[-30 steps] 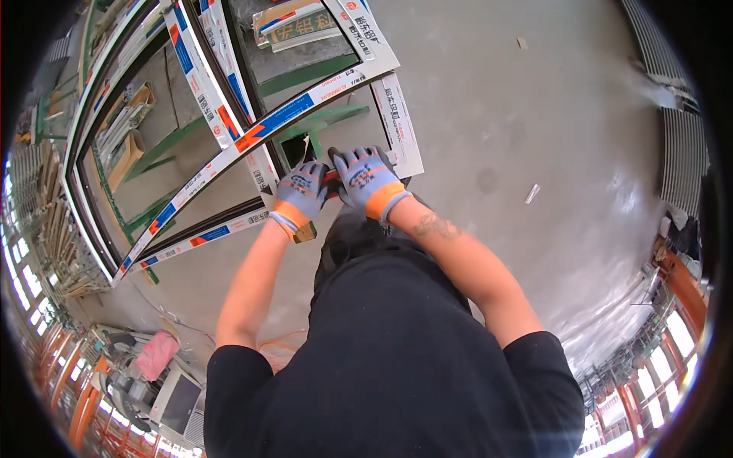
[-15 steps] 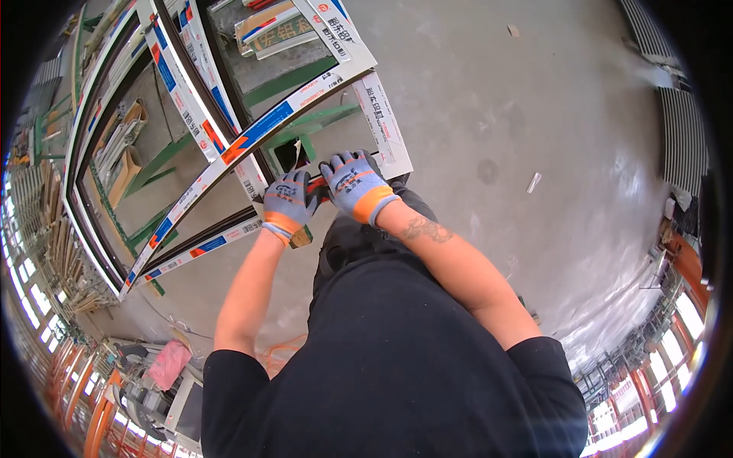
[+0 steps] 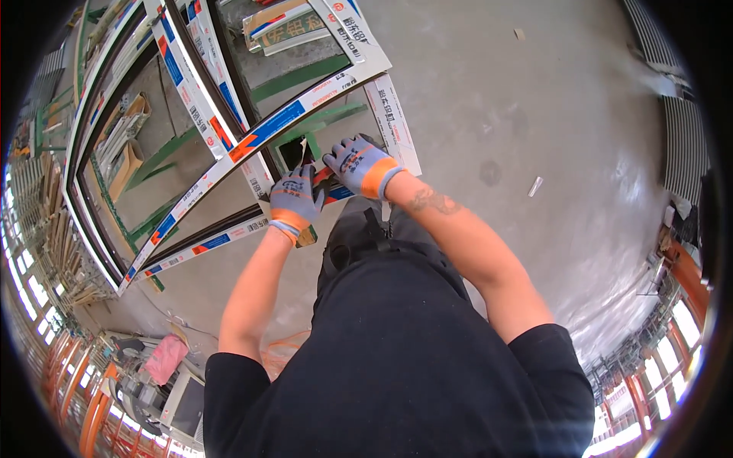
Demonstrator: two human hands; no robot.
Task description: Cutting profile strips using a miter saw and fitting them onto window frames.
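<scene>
A white aluminium window frame [image 3: 394, 126], wrapped in film with blue and red printed patches, reaches toward me. My left hand [image 3: 296, 200], in a grey glove with an orange cuff, curls over its near rail beside the corner joint. Close by on the right, my right hand [image 3: 357, 166], gloved alike, has its fingers bent over the same rail. Between the hands shows a red and dark patch, too small to make out. Under the frame, just beyond my left hand, is a green stand [image 3: 309, 145] with a dark square opening. My palms hide the rail's underside.
A second, larger film-wrapped frame [image 3: 206, 164] lies across to the left, over green supports [image 3: 162, 162]. Wrapped profiles [image 3: 286, 29] lie below at the far side. A small clear scrap [image 3: 535, 186] is on the grey floor at right. Corrugated sheets [image 3: 685, 145] stand at far right.
The frames sit slightly farther right in the picture. My left hand is a little lower and nearer me, and more of the rail's blue and red film shows between my hands.
</scene>
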